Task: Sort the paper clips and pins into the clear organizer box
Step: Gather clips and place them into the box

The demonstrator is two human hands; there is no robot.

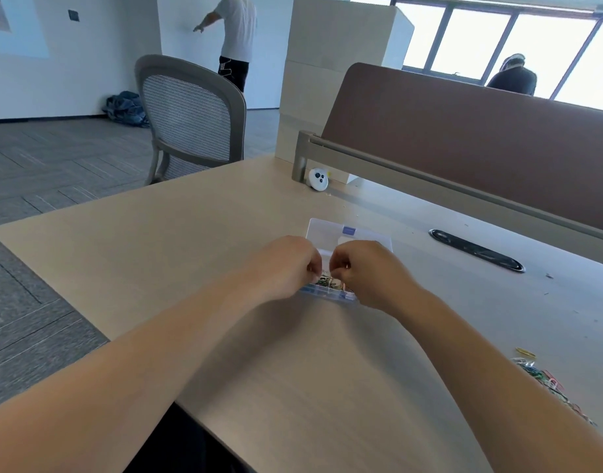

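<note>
Both hands are curled over the open box, knuckles up, fingertips drawn together and nearly meeting above its middle. The left hand and the right hand each look set in a pinch, but whatever sits between the fingers is too small and too hidden to make out, so I cannot tell if either is holding a clip or clenched on nothing.

Directly under them is the clear box, its long side running left to right across the table. Its lid is thrown back flat on the far side. A few dark and coppery items show in the compartments between the two hands.

The loose pile of paper clips lies well apart from the box, off to the right and closer to the person, strung out in a slanting line toward the edge of view. It sits just outside the right forearm, so the right hand is plainly the nearer one for the next pick. That reach would likely go back and rightward, then return forward to the box.
</note>
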